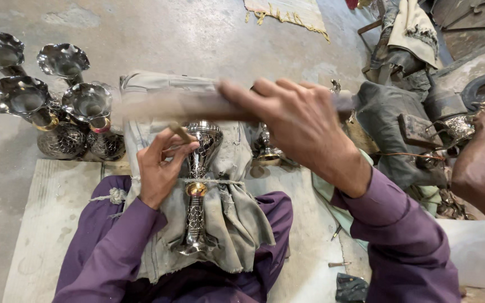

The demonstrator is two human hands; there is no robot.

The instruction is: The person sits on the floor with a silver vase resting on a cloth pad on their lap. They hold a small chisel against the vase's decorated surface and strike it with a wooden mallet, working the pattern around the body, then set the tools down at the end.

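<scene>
— Where is the silver vase point(199, 185) to be found, and how is it laid?

— It is laid on the grey cloth point(228, 219) draped over the lap. Its long axis runs straight away from the body: the foot is turned toward the person, the engraved bulb point(206, 137) lies at the far end, and a brass ring point(196, 189) is seen about the middle, where a cord is tied across.

— What is held by the left hand point(161, 168)?

— A thin punch point(181, 132) is pinched between thumb and fingertips; the grip is closed tightly round it. The punch is tilted, and its lower end is set against the left flank of the bulb. The heel of the hand seems to rest on the cloth beside the stem.

— And the right hand point(298, 120)?

— It is wrapped fully about a wooden hammer handle point(186, 106), which is blurred. The handle is carried crosswise, at a right angle to the vase's axis, above and a little beyond the punch.

— Which hand is nearer the vase?

— The left, which is almost against it; the right is held well above. The head of the punch lies below and toward the body from the raised handle.

— What else is about?

— Finished flared vases point(57, 95) are stood on the floor to the left, and another person's arm point(481, 163) is seen at the right edge.
</scene>
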